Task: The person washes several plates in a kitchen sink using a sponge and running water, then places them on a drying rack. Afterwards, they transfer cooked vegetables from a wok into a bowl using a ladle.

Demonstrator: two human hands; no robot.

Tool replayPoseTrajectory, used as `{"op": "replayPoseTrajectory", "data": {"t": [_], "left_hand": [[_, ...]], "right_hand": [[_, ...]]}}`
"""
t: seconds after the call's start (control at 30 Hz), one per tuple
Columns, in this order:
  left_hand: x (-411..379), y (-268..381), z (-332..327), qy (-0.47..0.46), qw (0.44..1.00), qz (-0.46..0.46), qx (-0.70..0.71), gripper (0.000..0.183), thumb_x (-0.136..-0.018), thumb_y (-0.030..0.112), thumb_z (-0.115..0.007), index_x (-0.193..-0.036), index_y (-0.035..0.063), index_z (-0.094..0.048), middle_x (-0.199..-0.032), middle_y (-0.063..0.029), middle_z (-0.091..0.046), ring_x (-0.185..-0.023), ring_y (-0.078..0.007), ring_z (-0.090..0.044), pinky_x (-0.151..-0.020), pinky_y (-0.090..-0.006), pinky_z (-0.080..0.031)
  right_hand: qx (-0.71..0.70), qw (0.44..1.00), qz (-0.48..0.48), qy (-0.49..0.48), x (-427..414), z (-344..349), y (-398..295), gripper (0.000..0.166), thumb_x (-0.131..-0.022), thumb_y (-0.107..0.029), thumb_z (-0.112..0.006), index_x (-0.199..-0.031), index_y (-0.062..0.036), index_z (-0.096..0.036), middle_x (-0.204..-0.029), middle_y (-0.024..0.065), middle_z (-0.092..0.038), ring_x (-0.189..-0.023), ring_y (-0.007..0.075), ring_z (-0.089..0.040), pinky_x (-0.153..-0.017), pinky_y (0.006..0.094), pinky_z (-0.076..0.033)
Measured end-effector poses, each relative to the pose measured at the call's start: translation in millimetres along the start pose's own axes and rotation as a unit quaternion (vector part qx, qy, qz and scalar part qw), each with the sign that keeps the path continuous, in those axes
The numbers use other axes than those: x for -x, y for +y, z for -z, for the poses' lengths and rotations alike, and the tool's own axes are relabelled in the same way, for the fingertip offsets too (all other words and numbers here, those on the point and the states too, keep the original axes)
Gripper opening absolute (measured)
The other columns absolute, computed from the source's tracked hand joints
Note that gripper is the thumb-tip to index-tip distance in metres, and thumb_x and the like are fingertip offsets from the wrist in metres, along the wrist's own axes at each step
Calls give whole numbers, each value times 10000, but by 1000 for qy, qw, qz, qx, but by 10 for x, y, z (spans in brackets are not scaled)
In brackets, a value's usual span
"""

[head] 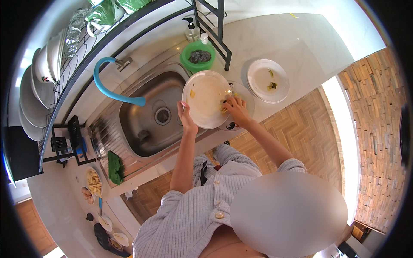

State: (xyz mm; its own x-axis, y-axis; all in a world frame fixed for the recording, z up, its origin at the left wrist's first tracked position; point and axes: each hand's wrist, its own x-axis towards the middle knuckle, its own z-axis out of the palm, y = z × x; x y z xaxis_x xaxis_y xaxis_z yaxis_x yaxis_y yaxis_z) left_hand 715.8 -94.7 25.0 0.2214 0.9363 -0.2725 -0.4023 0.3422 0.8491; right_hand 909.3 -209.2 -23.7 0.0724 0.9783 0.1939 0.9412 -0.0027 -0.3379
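My left hand [187, 119] grips the near left rim of a white plate [206, 100], held tilted beside the sink's right end. Food scraps [225, 106] lie at the plate's right side, where the fingers of my right hand [238, 111] touch them; how firmly they are grasped cannot be told. Partly hidden under that plate, another plate with dark rooster figures [246, 96] rests on the counter. Further right stands a white plate [280, 80] with a few green and yellow scraps on it.
The steel sink [129, 124] has a blue flexible faucet [111, 93] over it and a dark scrubber [143, 135] inside. Behind it sit a green bowl [193, 66] with steel wool and a soap dispenser [192, 32]. A black rack's leg [227, 59] stands near the plates. A green cloth [114, 167] lies left.
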Motion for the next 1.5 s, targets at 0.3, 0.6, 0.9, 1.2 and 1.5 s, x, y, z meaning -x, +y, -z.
{"op": "replayPoseTrajectory", "data": {"t": [0.3,0.6,0.9,1.2,1.5], "left_hand": [[75,188,264,41,999,3,3,427,-959,442,-504,-1221,112,-432,-1164,-78,-531,-1079,-235,-539,-902,-391,-455],[207,283,527,70,996,36,52,638,-942,553,-443,-1395,115,-342,-1340,-111,-476,-1220,-293,-496,-971,-455,-449],[375,155,432,98,993,67,21,628,-960,527,-422,-1423,115,-321,-1359,-108,-465,-1239,-292,-480,-990,-459,-429],[342,-12,334,58,996,64,1,421,-964,349,-516,-1284,93,-416,-1242,-109,-516,-1170,-231,-509,-925,-373,-451],[352,16,39,120,986,100,58,293,-953,365,-549,-1041,97,-471,-1039,-43,-540,-1048,-166,-496,-909,-365,-425]], "right_hand": [[-173,963,-164,127,-220,99,-96,159,-808,44,-563,-924,-63,-584,-1036,127,-564,-929,317,-592,-776,418,-463],[-252,938,-110,212,-340,241,-439,162,-769,-3,-693,-917,-29,-631,-889,126,-590,-719,248,-611,-651,332,-496],[-184,947,-224,139,-393,-62,-146,135,-763,-20,-691,-892,-25,-651,-768,130,-607,-704,262,-611,-684,343,-496],[-318,929,-110,155,-632,161,-974,266,-757,-10,-710,-1010,-27,-628,-912,112,-609,-781,213,-632,-677,311,-508],[-315,948,23,32,-214,-84,-818,143,-733,38,-655,-864,-19,-658,-869,131,-628,-800,286,-634,-709,342,-514]]}}
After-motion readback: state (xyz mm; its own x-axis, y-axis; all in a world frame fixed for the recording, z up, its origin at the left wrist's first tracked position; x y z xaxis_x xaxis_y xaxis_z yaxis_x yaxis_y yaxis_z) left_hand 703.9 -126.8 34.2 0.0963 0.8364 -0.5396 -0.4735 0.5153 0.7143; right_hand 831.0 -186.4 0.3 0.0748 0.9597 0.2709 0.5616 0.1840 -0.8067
